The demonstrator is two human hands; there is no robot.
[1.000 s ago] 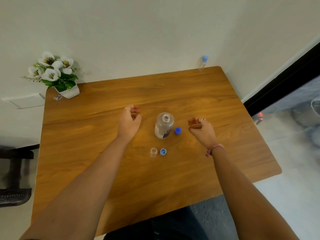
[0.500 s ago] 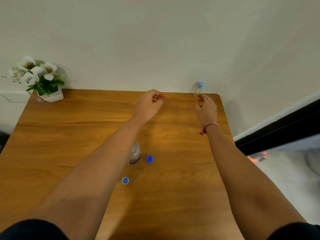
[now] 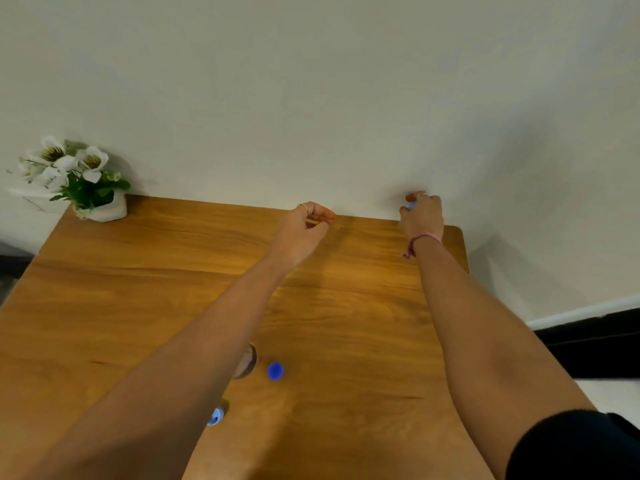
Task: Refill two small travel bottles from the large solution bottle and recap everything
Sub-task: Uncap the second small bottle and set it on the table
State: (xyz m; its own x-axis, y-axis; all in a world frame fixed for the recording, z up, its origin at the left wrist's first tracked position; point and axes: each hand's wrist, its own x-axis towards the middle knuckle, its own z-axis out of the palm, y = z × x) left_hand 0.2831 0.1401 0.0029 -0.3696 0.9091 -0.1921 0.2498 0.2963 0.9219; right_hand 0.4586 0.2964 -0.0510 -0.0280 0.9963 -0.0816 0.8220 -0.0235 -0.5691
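At the far right corner of the wooden table [image 3: 104,306], my right hand [image 3: 421,216] grips a small travel bottle whose blue cap [image 3: 411,204] peeks out between the fingers. My left hand [image 3: 304,230] hovers near the table's far edge with its fingers curled and nothing in them. The large clear solution bottle [image 3: 246,362] stands uncapped mid-table, mostly hidden behind my left forearm. Its dark blue cap [image 3: 275,371] lies just to its right. A lighter blue small cap [image 3: 214,417] lies nearer me; the other small bottle is hidden under my arm.
A white pot of white flowers [image 3: 79,181] stands at the far left corner of the table. The wall runs directly behind the far edge. Floor and a dark baseboard [image 3: 588,334] lie to the right.
Both arms stretched toward the far edge and the camera tilted up. My right hand went from the table's middle to the far right corner and closed around the small capped bottle.
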